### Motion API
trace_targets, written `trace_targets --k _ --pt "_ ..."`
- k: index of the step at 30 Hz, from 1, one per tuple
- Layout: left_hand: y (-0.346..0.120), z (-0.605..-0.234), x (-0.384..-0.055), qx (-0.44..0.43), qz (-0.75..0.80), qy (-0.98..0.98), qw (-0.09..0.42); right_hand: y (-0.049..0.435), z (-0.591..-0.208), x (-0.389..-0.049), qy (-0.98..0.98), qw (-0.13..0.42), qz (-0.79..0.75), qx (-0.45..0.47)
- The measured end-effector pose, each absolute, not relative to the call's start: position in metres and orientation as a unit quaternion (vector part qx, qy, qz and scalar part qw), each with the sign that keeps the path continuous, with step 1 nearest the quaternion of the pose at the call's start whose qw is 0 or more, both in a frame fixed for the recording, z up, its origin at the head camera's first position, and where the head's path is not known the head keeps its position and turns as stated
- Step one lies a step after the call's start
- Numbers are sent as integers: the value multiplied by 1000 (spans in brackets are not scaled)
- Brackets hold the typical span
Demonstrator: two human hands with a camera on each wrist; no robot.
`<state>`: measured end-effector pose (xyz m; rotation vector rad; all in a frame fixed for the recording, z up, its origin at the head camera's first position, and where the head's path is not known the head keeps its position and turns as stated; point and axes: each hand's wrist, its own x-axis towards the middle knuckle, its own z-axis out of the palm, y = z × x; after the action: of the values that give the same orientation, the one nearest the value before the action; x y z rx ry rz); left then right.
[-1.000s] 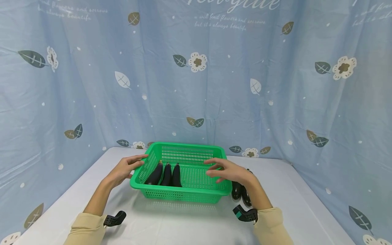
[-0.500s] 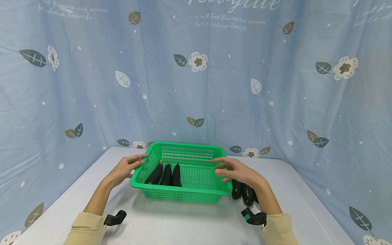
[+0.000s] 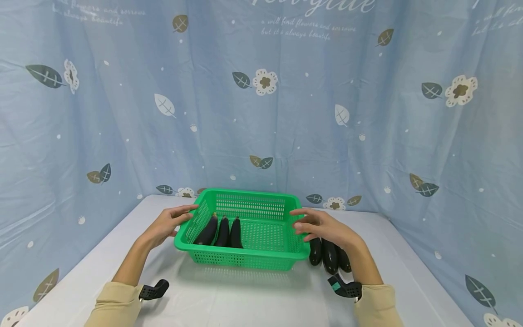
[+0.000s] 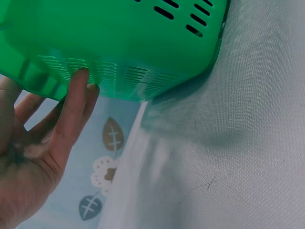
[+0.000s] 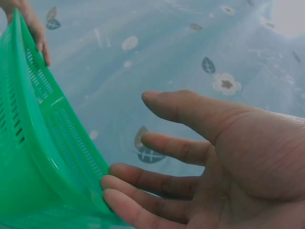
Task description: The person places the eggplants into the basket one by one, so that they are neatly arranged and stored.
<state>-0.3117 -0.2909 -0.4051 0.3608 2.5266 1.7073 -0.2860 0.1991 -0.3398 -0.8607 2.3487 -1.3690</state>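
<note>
- Basket: a green perforated plastic basket [image 3: 245, 253] stands on the white-covered table [image 3: 245, 304], toward its far edge; three eggplants inside [image 3: 223, 232] lie side by side along the basket's left end, stems toward its far edge.
- Outside: three more eggplants [image 3: 329, 256] rest on the table, just beyond the basket's near right corner.
- Left hand [image 3: 165, 226]: its fingers extend against the outer wall below the basket's left rim, not pinching it; the thumb's contact cannot be told.
- Right hand [image 3: 323, 227]: fingers spread and gently bent at the basket's right rim, holding nothing; whether the fingertips touch the plastic is unclear.
- Technique: the step in hand appears to be steadying the basket from its two ends. Light, level pressure on opposite rims would serve best, since a push from one side alone could slide or skew it.
- Caution: the right wrist is best carried high over the outer eggplants; smooth and rounded, they would probably roll if brushed.
</note>
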Motion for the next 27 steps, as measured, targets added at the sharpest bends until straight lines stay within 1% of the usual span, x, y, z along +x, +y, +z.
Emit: trace_targets --k 11,27 --pt "-292 -406 -313 117 558 821 38 212 -339 -289 824 135 -477 -275" --pt "-291 -406 -313 117 554 824 35 234 -343 -292 824 127 -485 -266"
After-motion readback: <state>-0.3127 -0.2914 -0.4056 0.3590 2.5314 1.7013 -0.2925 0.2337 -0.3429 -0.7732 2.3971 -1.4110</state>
